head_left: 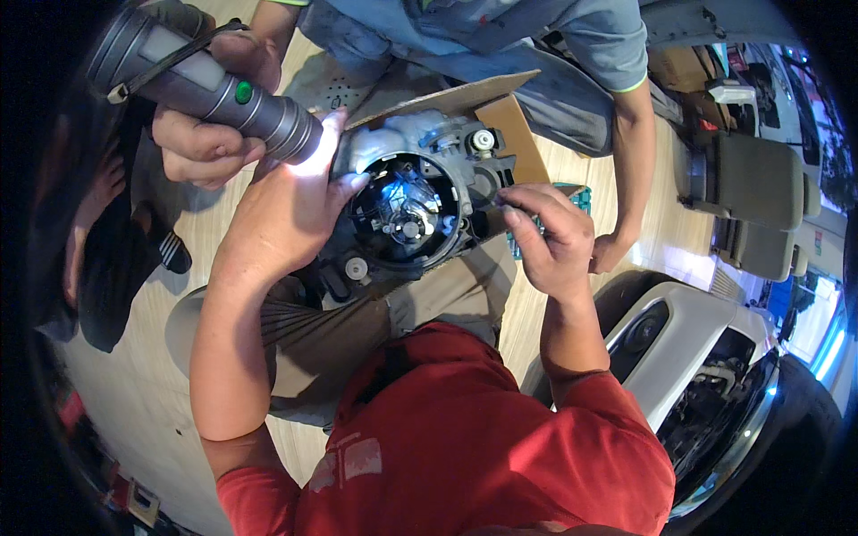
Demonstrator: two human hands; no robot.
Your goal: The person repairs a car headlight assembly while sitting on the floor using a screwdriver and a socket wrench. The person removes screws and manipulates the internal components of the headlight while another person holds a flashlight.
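A car headlight unit [384,143] lies over my lap, its round rear opening facing up. Inside that opening the projector part [411,214] shows, lit brightly. My left hand [279,214] is closed on the headlight's left edge, thumb at the rim of the opening. At the right side of the housing, my right hand [556,237] has thumb and forefinger pinched together; what they hold, if anything, is too small to make out. A grey flashlight [214,94], gripped by another person's hand [201,147], shines down beside my left hand.
An open cardboard box [518,134] stands behind the headlight. A person in a grey-blue shirt [483,18] sits opposite, one hand [612,253] low at the right. Beyond my right arm is a white car bumper [693,335]. A green case [572,195] lies near my right hand.
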